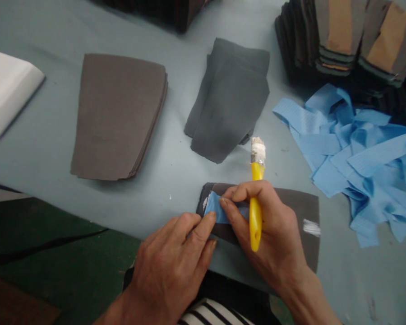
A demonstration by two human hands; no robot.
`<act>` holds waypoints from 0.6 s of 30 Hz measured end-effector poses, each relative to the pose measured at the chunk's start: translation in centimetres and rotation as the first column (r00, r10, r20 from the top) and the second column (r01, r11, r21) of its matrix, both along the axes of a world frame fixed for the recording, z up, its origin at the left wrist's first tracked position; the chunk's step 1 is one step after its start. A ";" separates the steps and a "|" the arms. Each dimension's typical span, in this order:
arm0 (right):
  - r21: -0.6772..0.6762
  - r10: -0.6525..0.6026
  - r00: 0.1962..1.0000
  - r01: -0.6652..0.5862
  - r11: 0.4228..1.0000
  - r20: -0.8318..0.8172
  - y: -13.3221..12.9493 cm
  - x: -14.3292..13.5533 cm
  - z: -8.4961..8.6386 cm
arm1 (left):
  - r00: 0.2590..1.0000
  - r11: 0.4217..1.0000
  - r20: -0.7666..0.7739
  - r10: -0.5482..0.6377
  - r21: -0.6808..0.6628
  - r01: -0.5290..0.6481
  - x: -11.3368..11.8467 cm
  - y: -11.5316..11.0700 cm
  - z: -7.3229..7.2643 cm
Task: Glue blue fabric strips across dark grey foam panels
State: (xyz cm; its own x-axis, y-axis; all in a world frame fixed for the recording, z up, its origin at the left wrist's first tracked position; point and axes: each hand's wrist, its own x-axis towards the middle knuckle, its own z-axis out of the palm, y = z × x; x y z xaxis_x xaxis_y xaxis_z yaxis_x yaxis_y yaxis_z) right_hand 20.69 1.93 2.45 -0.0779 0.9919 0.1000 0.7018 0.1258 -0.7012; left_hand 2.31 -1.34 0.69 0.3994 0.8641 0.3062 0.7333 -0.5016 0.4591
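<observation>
Blue strip [214,208] lies pressed onto the near-left end of a dark foam panel [301,212], its long axis running left to right under both hands. Left hand [176,262], fingers loosely curled and gripping nothing, presses its fingertips [208,220] on the strip's near edge. Right hand [270,234] pinches the strip's far edge with thumb and forefinger while its remaining fingers close around a yellow-handled brush [256,203], whose glue-caked head points away from the hands. Both hands meet at the strip; the left is slightly nearer its free left end. A white glue smear [311,227] marks the panel just right of the right hand. Beyond the hands on the table [176,176]: brown foam stack [118,115] far left, grey fabric pieces [230,101] straight ahead, loose blue strips [358,153] to the right.
</observation>
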 end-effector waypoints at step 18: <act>0.095 -0.011 0.998 0.016 0.995 -0.056 -0.2 -0.3 -1.0 | 1.000 1.000 0.000 0.006 -0.019 -0.006 0.1 -0.1 -0.2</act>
State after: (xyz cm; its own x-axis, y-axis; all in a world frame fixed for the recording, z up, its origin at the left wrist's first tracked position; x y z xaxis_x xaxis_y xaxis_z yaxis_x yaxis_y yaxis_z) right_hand 20.35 1.76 1.48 -0.0567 0.9787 0.1975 0.6646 0.1846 -0.7240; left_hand 2.37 -1.48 0.49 0.3944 0.8719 0.2901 0.7361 -0.4887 0.4683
